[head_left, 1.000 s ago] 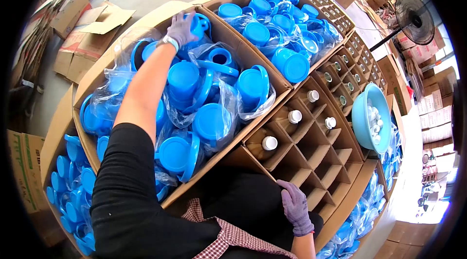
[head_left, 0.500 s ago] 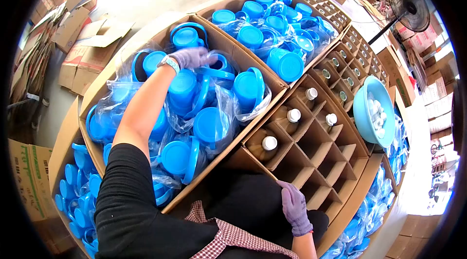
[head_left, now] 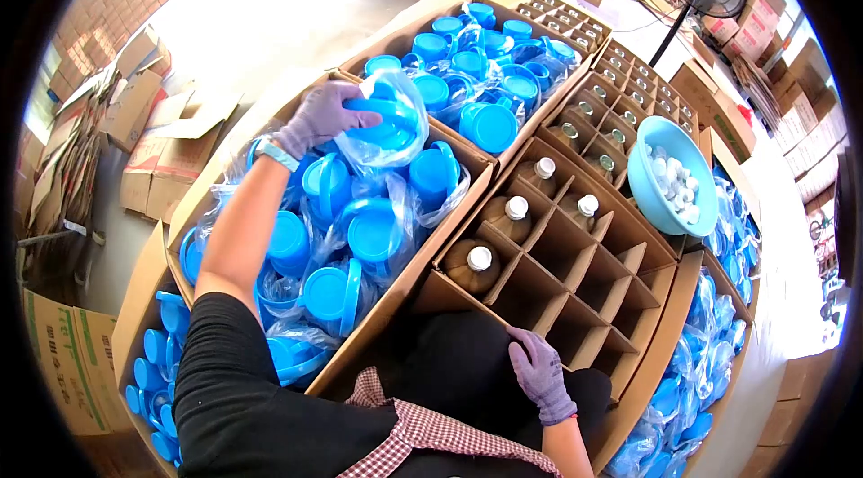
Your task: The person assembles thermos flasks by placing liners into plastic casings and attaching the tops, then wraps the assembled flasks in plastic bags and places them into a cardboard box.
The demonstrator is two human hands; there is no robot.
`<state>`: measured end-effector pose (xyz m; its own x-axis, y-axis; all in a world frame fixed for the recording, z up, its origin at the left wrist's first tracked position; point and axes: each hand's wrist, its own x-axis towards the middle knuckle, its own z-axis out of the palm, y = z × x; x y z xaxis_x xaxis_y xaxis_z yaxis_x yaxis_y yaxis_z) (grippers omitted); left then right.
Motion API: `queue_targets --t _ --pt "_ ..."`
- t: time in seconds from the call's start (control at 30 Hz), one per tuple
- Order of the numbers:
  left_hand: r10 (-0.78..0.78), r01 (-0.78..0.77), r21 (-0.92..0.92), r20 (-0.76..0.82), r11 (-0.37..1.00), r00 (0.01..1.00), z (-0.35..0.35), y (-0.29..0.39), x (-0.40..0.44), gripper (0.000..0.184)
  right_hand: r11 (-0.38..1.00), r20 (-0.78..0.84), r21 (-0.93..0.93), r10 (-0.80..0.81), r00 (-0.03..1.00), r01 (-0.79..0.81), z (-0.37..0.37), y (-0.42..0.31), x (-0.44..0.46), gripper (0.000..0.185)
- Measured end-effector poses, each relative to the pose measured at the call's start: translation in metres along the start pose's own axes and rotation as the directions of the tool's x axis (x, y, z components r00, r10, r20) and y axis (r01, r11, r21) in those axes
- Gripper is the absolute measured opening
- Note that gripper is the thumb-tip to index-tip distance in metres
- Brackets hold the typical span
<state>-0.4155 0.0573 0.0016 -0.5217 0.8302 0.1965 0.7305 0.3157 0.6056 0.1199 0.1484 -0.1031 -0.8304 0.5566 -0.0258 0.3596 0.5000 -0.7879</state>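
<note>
Left hand (head_left: 328,114) grips a bagged blue cup (head_left: 394,129); right hand (head_left: 541,375), relaxed, holds nothing. Divided box (head_left: 661,285) part-filled: four capped bottles (head_left: 469,273). More cups (head_left: 370,235) in carton (head_left: 472,156).

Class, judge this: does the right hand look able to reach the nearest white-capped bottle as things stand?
Probably yes: the right hand appears empty by the divided carton, and nothing lies over the bottle.

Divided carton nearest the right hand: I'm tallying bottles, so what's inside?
Four white-capped bottles stand in the divided carton. Dividers hide their lower parts and some cell floors.
</note>
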Motion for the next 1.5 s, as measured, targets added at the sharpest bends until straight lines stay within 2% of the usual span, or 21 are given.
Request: queue_targets --t 0.13,0.4,0.53,0.6,0.67,0.73,0.8,0.87,0.9,0.93,0.97,1.0,1.1,1.17,1.2,1.23,1.27,1.33,1.4,1.47,1.5 --pt "0.040 -0.068 -0.156 -0.177 0.985 0.983 -0.080 0.124 -0.052 0.033 1.000 0.007 0.006 -0.013 1.000 0.013 -0.011 -0.001 -0.025 0.033" --pt "0.460 -0.567 -0.089 -0.489 0.819 0.741 -0.183 0.297 -0.178 0.036 0.938 -0.078 0.327 -0.098 0.992 0.119 -0.045 -0.056 -0.054 0.028" --pt "0.905 -0.920 -0.014 -0.175 0.392 0.389 -0.191 0.343 -0.178 0.033 0.838 -0.441 0.336 -0.262 0.858 0.429 -0.105 -0.113 -0.074 0.031" --pt "0.990 -0.988 -0.068 0.030 0.142 0.140 -0.181 0.388 -0.172 0.031 0.725 -0.567 0.391 -0.295 0.769 0.567 -0.134 -0.127 -0.094 0.059" --pt "0.965 -0.992 0.125 0.252 0.036 0.067 -0.155 0.419 -0.170 0.022 0.702 -0.640 0.321 -0.335 0.692 0.636 -0.144 -0.134 -0.112 0.081" --pt "0.991 -0.984 -0.178 0.136 0.018 -0.006 -0.086 0.416 -0.151 0.024 0.644 -0.553 0.390 -0.408 0.727 0.658 -0.131 -0.136 -0.124 0.094" --pt "0.956 -0.999 -0.004 0.291 0.044 0.041 -0.044 0.423 -0.168 0.030 0.647 -0.297 0.538 -0.454 0.840 0.540 -0.105 -0.118 -0.132 0.107" --pt "0.920 -0.997 0.051 0.384 0.063 0.077 -0.002 0.419 -0.172 0.040 0.836 -0.272 0.107 -0.496 0.824 0.538 -0.067 -0.088 -0.140 0.110" --pt "0.908 -0.998 0.054 0.419 -0.023 0.001 0.016 0.416 -0.175 0.043 0.907 -0.272 0.193 -0.317 0.909 0.374 -0.048 -0.074 -0.156 0.110" --pt "0.926 -0.961 -0.210 0.365 0.183 0.096 0.040 0.404 -0.174 0.043 0.940 -0.252 0.275 -0.130 0.959 0.200 -0.030 -0.059 -0.174 0.110" --pt "0.931 -0.934 -0.257 0.331 0.248 0.156 0.056 0.402 -0.181 0.042 0.888 -0.249 0.434 -0.045 0.967 0.153 -0.019 -0.041 -0.191 0.108" --pt "0.929 -0.903 -0.299 0.300 0.308 0.217 0.067 0.403 -0.191 0.042 0.932 -0.280 0.326 -0.063 0.958 0.157 -0.015 -0.038 -0.214 0.108" --pt "0.955 -0.970 -0.166 0.269 0.175 0.126 0.100 0.417 -0.257 0.046 0.991 -0.339 0.032 -0.114 0.934 0.133 -0.002 -0.038 -0.273 0.103" --pt "0.747 -0.974 -0.019 0.644 0.226 0.161 0.127 0.425 -0.319 0.039 0.988 -0.360 -0.117 -0.133 0.924 0.096 0.008 -0.031 -0.293 0.092" --pt "0.648 -0.995 0.105 0.757 -0.001 0.079 0.168 0.405 -0.340 0.034 0.993 -0.127 -0.092 -0.080 0.989 0.069 -0.010 -0.028 -0.297 0.083" --pt "0.639 -0.962 0.249 0.759 -0.109 0.124 0.180 0.393 -0.366 0.028 0.996 0.114 -0.077 -0.028 0.993 0.037 -0.046 -0.027 -0.298 0.075" --pt "0.484 -0.979 0.176 0.869 -0.104 0.105 0.187 0.394 -0.378 0.029 0.998 0.352 -0.068 0.025 0.936 -0.001 -0.079 -0.026 -0.293 0.067" --pt "0.542 -0.965 0.231 0.830 -0.123 0.130 0.225 0.354 -0.398 0.033 0.987 0.239 -0.082 -0.115 0.964 0.138 -0.135 -0.027 -0.262 0.050" --pt "0.614 -0.997 0.039 0.789 -0.061 -0.007 0.226 0.342 -0.391 0.035 0.986 -0.318 -0.104 -0.156 0.935 0.129 -0.148 -0.040 -0.205 0.055" --pt "0.793 -0.994 -0.111 0.604 -0.015 -0.079 0.211 0.335 -0.381 0.035 0.862 -0.461 0.184 -0.350 0.816 0.473 -0.135 -0.055 -0.135 0.062" --pt "0.904 -0.987 -0.163 0.422 -0.001 -0.071 0.195 0.333 -0.377 0.034 0.788 -0.327 0.363 -0.391 0.860 0.497 -0.121 -0.055 -0.108 0.069"
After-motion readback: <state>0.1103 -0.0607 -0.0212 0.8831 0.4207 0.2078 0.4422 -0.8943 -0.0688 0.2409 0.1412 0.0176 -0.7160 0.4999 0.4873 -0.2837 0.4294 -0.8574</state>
